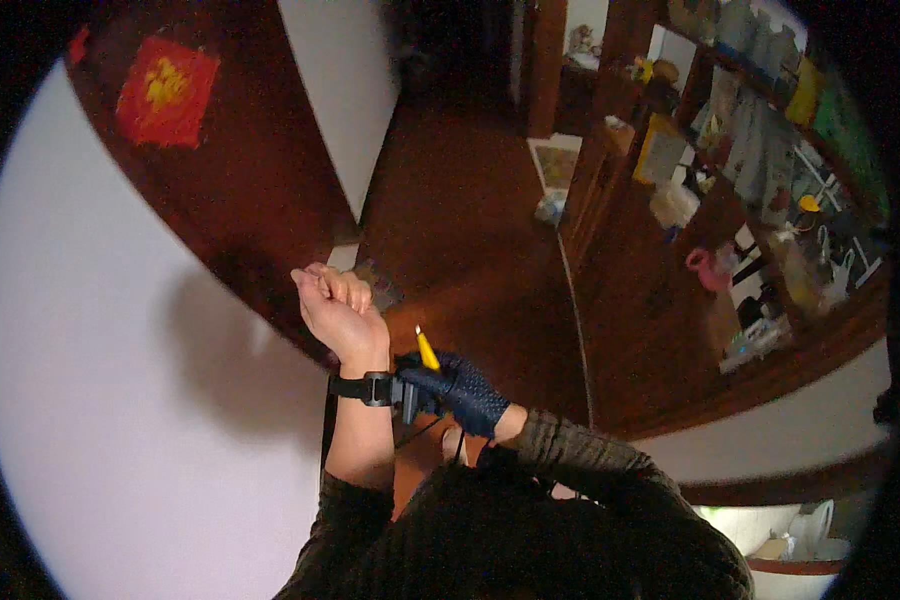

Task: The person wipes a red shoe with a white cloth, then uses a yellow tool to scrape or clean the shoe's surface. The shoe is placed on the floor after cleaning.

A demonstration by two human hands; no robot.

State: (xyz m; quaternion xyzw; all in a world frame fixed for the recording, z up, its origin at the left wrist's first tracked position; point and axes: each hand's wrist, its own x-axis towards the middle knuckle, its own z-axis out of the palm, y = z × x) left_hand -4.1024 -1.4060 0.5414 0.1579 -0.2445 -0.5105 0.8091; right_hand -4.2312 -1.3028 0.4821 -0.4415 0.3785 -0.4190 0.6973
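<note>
My left hand is bare and raised near the middle, its fingers curled in toward the palm with nothing visible in them. Around that wrist runs a black strap with a buckle, carrying a small dark device on its right side. My right hand wears a dark dotted glove and is closed beside the device. A slim yellow pointed tool with a pale tip sticks up out of its grip; its exact kind is unclear. Whether the gloved fingers also touch the device is hidden.
A white wall stands close on my left, then a dark red door bearing a red paper decoration. Wooden shelves crowded with household things line the right. Dark brown floor stretches ahead.
</note>
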